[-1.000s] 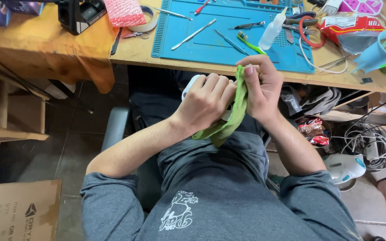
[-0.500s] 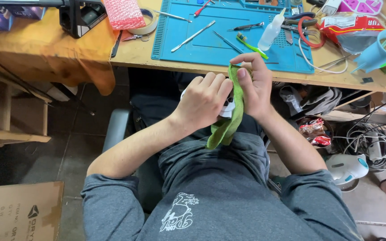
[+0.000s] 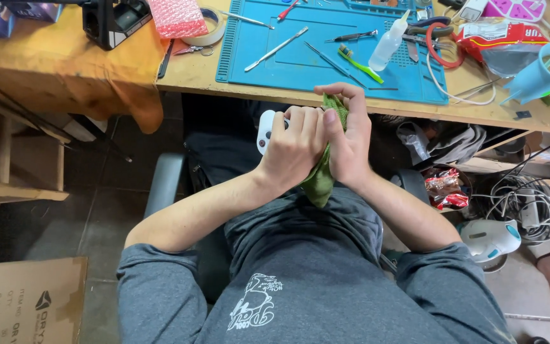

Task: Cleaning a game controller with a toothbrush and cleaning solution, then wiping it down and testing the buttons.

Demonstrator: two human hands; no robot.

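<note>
My left hand (image 3: 295, 148) has its fingers (image 3: 305, 122) curled together over a white game controller (image 3: 265, 131), clamping it; only the controller's end shows, poking out at the 9 o'clock side of the knuckles. My right hand (image 3: 350, 143) sits just beside the left at its 3 o'clock, fingers closed on a green cloth (image 3: 321, 181). The right thumb (image 3: 332, 127) presses the cloth against the left hand's fingers, and the index finger arches over the cloth's upper end at 12 o'clock.

The cloth runs between the two palms: a small bunch shows above the right thumb, the rest hangs out at 6 o'clock below the hands, resting against my grey shirt (image 3: 313, 280). The part of the controller under the cloth is hidden, so I cannot tell how much of it the cloth covers.

Both hands are held over my lap, just short of the wooden bench edge (image 3: 192, 73) at 12 o'clock. On the bench, beyond the hands, lies a blue work mat (image 3: 300, 57) carrying a green toothbrush (image 3: 359, 62), a clear squeeze bottle (image 3: 389, 43) and a metal spudger (image 3: 276, 50). At 10 o'clock sit a roll of tape (image 3: 214, 32) and pink bubble wrap (image 3: 176, 16). At 2 o'clock, a light-blue cup (image 3: 536, 79).
</note>
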